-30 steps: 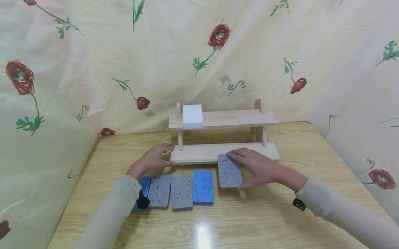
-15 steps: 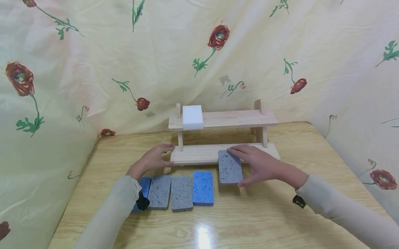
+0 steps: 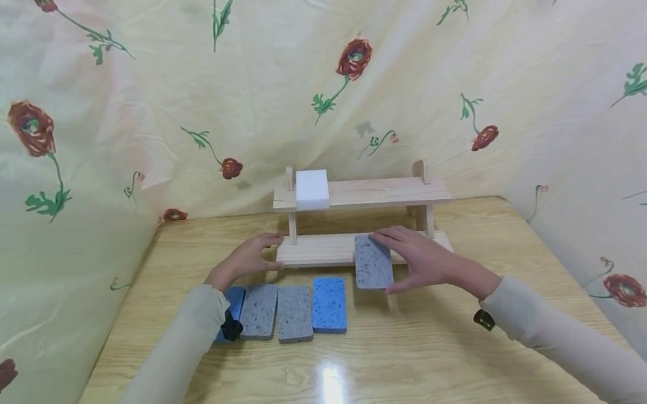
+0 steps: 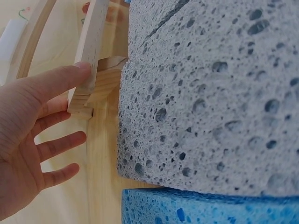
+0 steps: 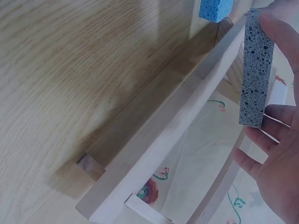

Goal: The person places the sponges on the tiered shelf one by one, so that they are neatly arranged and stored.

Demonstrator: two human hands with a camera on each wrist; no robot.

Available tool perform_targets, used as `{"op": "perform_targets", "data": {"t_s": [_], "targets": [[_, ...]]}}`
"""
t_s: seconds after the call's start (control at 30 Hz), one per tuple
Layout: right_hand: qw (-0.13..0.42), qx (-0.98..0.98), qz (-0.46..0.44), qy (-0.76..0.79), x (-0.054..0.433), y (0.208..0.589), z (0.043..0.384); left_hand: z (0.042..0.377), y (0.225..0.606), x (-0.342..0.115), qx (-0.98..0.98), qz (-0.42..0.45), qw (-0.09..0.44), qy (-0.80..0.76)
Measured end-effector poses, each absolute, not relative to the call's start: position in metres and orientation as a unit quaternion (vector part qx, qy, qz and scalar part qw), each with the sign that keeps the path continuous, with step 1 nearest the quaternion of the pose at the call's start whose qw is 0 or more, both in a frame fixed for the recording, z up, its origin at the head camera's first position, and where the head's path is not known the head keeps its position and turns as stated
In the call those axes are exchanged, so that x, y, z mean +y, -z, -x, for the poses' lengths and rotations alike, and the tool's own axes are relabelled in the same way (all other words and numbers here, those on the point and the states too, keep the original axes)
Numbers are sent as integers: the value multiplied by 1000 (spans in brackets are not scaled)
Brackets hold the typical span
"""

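Cream sleeves (image 3: pixel 162 367) (lightly creased) bear small black attachments (image 3: pixel 231 328) underneath.

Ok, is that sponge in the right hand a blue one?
No, the right hand holds a grey sponge with dark specks, while a blue sponge lies on the table.

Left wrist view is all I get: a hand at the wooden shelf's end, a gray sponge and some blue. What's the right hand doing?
Observer: The right hand is holding another gray sponge.
Operator: Where do its fingers sit?
Observer: In the head view, the fingers are by that sponge's far right corner, the thumb by the near right one.
Operator: How many sponges lie on the table?
Observer: Four on the table, left to right: a partly hidden blue sponge, two gray sponges, then a fully visible blue sponge.
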State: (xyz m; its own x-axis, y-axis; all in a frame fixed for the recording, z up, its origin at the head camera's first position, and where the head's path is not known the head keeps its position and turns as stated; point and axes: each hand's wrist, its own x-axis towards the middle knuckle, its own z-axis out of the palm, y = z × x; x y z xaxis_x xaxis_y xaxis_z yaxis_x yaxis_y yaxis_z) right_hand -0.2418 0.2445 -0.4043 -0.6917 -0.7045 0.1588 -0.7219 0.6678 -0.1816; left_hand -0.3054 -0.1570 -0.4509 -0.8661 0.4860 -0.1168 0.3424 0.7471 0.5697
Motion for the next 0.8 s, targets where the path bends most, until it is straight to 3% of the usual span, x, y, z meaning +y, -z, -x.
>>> {"op": "perform_targets", "data": {"t_s": [0.8], "targets": [[58,-909,-391,-135,242,393,254,305,450,-157,926,-232,128,-270]]}}
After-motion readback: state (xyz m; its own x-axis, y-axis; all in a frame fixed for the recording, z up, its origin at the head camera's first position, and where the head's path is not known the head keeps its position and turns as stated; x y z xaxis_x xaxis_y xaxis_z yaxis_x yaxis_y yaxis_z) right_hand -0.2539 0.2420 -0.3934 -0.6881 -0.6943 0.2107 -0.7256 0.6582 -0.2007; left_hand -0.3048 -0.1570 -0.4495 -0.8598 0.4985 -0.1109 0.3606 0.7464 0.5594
